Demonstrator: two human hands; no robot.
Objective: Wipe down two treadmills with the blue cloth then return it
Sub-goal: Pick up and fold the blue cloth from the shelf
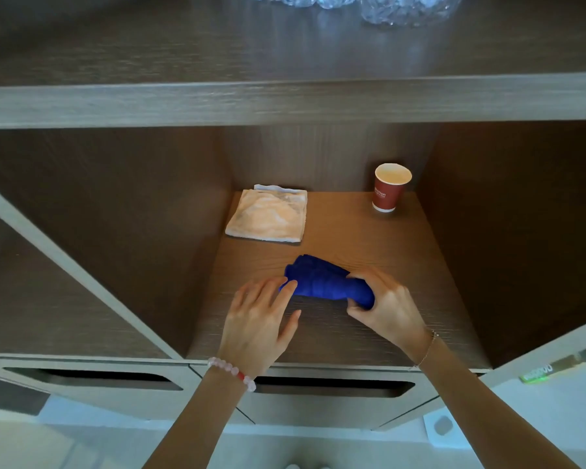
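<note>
The right hand grips the cloth on the shelf, while the left hand, fingers spread, touches the cloth's other end.

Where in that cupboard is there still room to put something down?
Bare shelf lies between the folded white towel and the paper cup, and along the right wall in front of the cup. The middle is crowded: the right hand grips the blue cloth and the left hand touches its other end. The towel fills the back left corner.
</note>
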